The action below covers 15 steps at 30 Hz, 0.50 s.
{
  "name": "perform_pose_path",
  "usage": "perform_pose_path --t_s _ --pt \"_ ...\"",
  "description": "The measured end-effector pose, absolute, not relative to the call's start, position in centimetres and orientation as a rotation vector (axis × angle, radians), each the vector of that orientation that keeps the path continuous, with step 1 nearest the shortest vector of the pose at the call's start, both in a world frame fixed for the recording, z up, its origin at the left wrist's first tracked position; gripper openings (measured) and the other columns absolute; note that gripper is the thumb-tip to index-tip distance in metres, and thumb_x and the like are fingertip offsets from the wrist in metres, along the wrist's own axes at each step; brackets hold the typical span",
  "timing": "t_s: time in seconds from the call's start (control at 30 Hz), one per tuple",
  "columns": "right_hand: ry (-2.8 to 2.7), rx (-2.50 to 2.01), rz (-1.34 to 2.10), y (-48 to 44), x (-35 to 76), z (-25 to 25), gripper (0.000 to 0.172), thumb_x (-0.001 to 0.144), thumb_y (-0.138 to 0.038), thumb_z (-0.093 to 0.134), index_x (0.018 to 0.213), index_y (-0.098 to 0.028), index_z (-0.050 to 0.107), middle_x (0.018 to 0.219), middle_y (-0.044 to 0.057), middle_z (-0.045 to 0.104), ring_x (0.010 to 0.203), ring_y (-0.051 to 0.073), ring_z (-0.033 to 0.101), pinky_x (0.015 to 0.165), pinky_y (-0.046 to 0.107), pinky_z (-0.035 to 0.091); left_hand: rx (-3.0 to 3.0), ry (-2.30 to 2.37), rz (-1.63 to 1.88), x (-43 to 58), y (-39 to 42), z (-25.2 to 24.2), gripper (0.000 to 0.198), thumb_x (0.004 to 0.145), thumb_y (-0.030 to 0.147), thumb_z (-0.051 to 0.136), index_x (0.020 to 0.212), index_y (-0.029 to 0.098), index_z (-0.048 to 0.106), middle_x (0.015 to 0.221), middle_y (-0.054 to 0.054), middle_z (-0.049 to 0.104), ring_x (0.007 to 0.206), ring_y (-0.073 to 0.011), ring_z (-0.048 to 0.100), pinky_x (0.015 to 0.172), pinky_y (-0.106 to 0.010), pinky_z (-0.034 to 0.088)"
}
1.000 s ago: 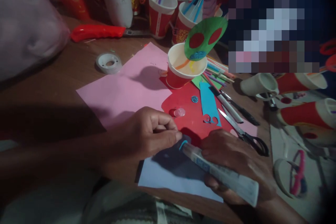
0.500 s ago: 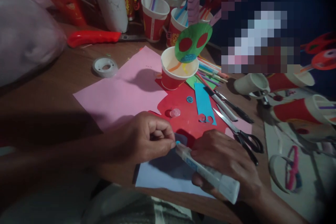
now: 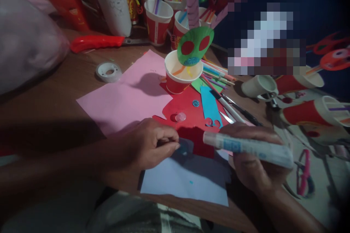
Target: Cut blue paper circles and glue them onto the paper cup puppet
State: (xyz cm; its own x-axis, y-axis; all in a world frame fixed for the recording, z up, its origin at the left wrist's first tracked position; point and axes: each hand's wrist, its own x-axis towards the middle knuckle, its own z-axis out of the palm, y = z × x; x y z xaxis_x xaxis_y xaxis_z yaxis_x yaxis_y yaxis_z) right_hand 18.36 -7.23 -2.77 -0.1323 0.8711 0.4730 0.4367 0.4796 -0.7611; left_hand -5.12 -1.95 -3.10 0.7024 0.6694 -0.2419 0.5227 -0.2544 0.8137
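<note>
My right hand (image 3: pixel 254 156) is wrapped round a clear glue stick (image 3: pixel 246 147) with a blue label, held level above the right edge of the papers. My left hand (image 3: pixel 157 142) is pinched shut over a pale blue paper sheet (image 3: pixel 175 180). A small blue paper piece (image 3: pixel 182 149) shows blurred at its fingertips. Another tiny blue scrap (image 3: pixel 191 182) lies on the pale sheet. Ahead, on red paper (image 3: pixel 188 111), sit a clear round cap (image 3: pixel 180 117), a patterned blue disc (image 3: pixel 195 103) and a blue strip (image 3: pixel 210 105) with round cut-outs.
Behind the papers stands a paper cup (image 3: pixel 179 83) bearing a green mask-like cutout (image 3: pixel 195 45). Pink paper (image 3: pixel 128 91), a tape roll (image 3: pixel 108 72) and a red cutter (image 3: pixel 97 42) lie to the left. Scissors (image 3: pixel 226 116) are partly hidden by my right hand. More cups (image 3: pixel 158 25) line the back.
My right hand has drawn the glue stick away to the right and turned it level, off my left fingertips. The left hand has barely moved. The tiny scrap on the pale sheet now shows.
</note>
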Motion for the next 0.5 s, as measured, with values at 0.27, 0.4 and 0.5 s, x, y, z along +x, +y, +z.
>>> perform_pose_path --t_s 0.27,0.4,0.5 --pt "-1.559 -1.239 0.628 -6.1 17.3 -3.5 0.033 0.083 -0.011 0.057 0.113 -0.024 0.056 0.085 0.003 0.067 0.069 0.016 0.066 0.067 0.035 0.055 2.458 0.796 -0.026 -4.6 -2.2 -3.4 0.028 0.09 0.027 0.036 0.076 0.019 0.06 0.063 0.0 0.062 0.056 -0.012 0.054 0.054 -0.024 0.032" --pt "-1.798 -1.353 0.385 -5.4 18.1 -3.9 0.038 0.078 -0.008 0.061 0.112 -0.025 0.056 0.088 0.002 0.067 0.08 0.018 0.066 0.08 0.038 0.052 2.481 0.847 -0.075 -4.4 -2.3 -3.4 0.024 0.09 0.031 0.039 0.08 0.021 0.059 0.069 0.0 0.066 0.062 -0.015 0.059 0.055 -0.025 0.032" --pt "-1.996 -1.358 0.184 -4.4 18.6 -3.9 0.037 0.078 -0.008 0.061 0.111 -0.025 0.055 0.09 0.002 0.067 0.083 0.018 0.064 0.08 0.035 0.05 2.471 0.864 -0.088 -4.4 -2.3 -3.2 0.022 0.09 0.031 0.039 0.081 0.022 0.057 0.068 0.001 0.065 0.062 -0.0157 0.06 0.055 -0.025 0.032"
